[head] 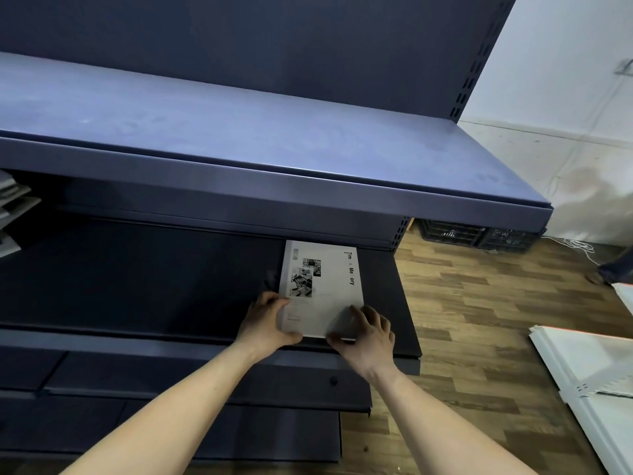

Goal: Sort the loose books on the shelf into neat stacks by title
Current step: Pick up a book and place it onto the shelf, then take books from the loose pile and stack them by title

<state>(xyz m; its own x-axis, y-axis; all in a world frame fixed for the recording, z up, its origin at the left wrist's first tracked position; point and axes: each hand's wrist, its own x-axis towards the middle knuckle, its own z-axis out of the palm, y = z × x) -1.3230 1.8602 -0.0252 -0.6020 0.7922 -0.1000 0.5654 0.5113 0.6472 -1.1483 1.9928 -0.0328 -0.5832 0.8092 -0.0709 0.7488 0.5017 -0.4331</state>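
Note:
A white book point(329, 279) with black lettering and small photos on its cover lies flat at the right end of the dark middle shelf point(137, 279). My left hand point(267, 320) grips its near left corner, thumb under the front edge. The near right corner is held by my right hand point(363, 332), fingers curled over the cover. A loose pile of pale books point(13, 207) shows at the far left edge of the same shelf, mostly cut off by the frame.
An upper blue shelf point(274, 138) overhangs the book's far end. Lower dark shelves point(171, 389) step out below. Wood floor lies to the right, with black crates point(479, 234), a white cable and white panels point(589, 365).

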